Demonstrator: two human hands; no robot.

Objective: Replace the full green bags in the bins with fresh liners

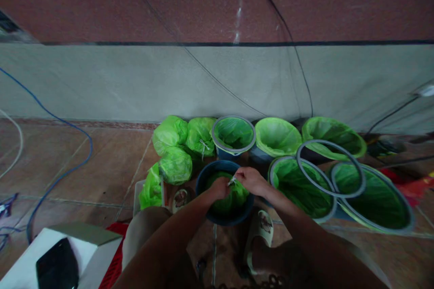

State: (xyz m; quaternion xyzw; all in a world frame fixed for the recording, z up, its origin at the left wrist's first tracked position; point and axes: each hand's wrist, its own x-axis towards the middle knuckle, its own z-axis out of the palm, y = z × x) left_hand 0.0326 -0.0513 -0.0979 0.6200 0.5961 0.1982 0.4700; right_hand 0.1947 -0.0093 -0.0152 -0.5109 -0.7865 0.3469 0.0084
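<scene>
Green bag inside bucket rim — fingers on tie; floor nearside

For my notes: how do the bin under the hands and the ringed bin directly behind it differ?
The near bin has a bare rim; the back bin wears a gray ring. The near bin's bag is gathered; the back bin's bag hangs open. Both hold green bags.

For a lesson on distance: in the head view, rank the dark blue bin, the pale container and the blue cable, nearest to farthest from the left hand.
1. Dark blue bin: beneath the left hand.
2. Pale container: to the left, holding a green bag.
3. Blue cable: farther left.
</scene>
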